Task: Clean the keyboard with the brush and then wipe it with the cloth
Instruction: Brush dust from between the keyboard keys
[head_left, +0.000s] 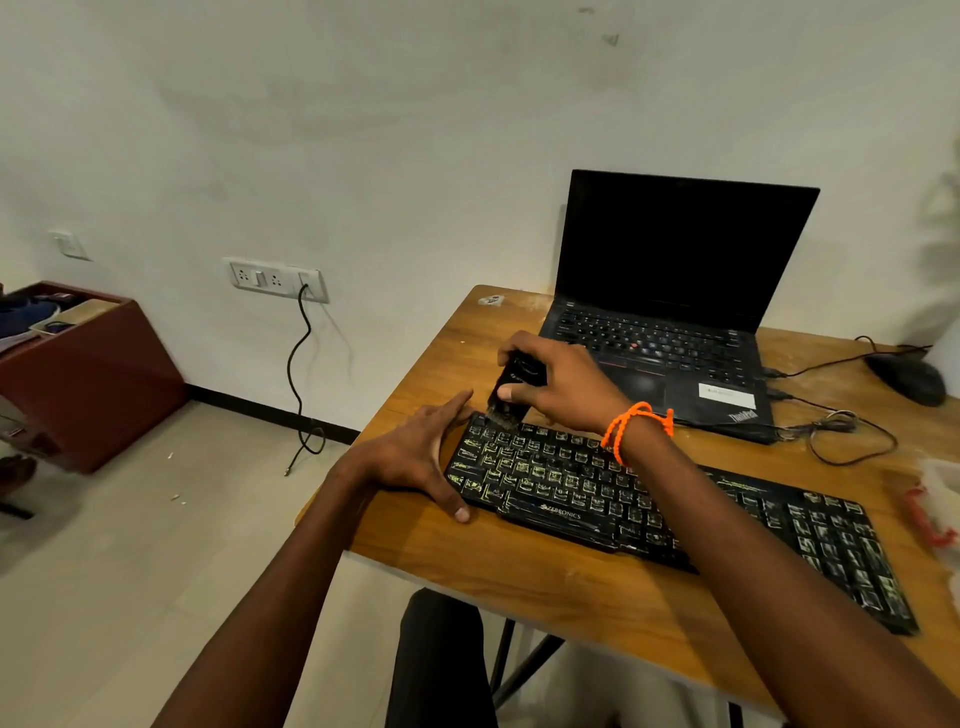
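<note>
A black keyboard with dusty, pale-marked keys lies across the wooden table. My right hand grips a black brush, whose bristles touch the keyboard's far left corner. My left hand rests flat with straight fingers against the keyboard's left end, thumb at the near corner. At the table's right edge lies a pale cloth with something red beside it, partly cut off by the frame.
An open black laptop stands behind the keyboard. A black mouse and loose cables lie at the back right. Left of the table are bare floor, a red-brown cabinet and a wall socket with a hanging cable.
</note>
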